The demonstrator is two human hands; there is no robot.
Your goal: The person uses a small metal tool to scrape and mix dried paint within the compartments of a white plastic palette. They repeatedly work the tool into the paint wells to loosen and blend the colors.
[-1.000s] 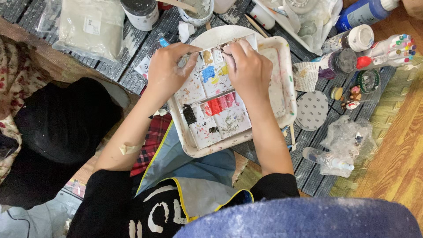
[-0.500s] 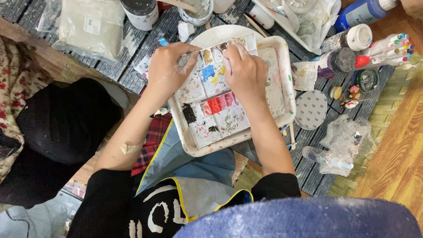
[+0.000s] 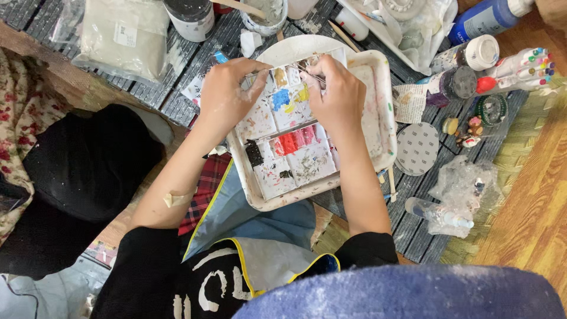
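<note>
A white paint palette (image 3: 295, 150) with square wells of red, blue, yellow and black paint lies in a white tray (image 3: 381, 118) on my lap edge. My left hand (image 3: 227, 94) grips the palette's upper left side. My right hand (image 3: 339, 97) rests over the palette's top right, pinching a thin metal tool (image 3: 312, 72) whose tip is over the upper wells. Both hands are smeared with pale dust.
A slatted grey table (image 3: 177, 94) holds a plastic bag of pale powder (image 3: 124, 35), a dark-lidded jar (image 3: 190, 16), a cup with a stick (image 3: 266, 13), bottles (image 3: 466, 54), a blue bottle (image 3: 487, 18), markers (image 3: 520, 65), a round disc (image 3: 417, 149) and crumpled plastic (image 3: 463, 192). Wood floor lies right.
Both hands shifted slightly up the palette; the right hand now pinches the thin tool over the top wells.
</note>
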